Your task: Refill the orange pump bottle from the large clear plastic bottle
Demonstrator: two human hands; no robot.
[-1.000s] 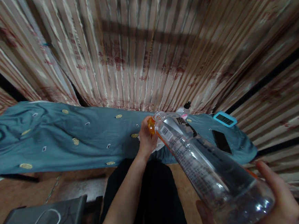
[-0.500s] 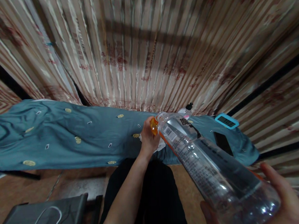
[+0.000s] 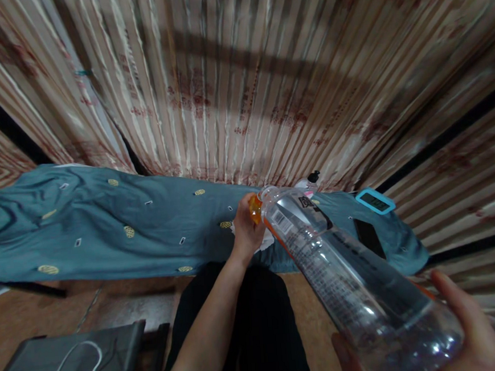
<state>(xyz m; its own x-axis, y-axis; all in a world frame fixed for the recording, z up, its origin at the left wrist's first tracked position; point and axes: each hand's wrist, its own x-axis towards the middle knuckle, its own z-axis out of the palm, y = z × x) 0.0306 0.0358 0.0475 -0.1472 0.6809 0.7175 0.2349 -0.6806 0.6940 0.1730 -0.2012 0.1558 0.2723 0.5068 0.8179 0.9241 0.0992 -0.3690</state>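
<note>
A large clear plastic bottle (image 3: 345, 281) with a printed label and barcode is held aslant, its neck toward the middle and its base at the lower right. My right hand (image 3: 468, 328) grips the base, fingers on either side. At the neck end, my left hand (image 3: 247, 225) is closed around an orange translucent piece (image 3: 255, 209), which sits right by the bottle's mouth; whether they touch is unclear. Beneath my left hand a crumpled white tissue (image 3: 267, 240) shows in part.
A table with a teal patterned cloth (image 3: 156, 227) runs across. Behind the bottle stands a black-topped pump bottle (image 3: 310, 185). At the right are a blue-framed digital clock (image 3: 375, 200) and a dark phone (image 3: 369, 237). A grey stool (image 3: 73, 365) with white cable is lower left.
</note>
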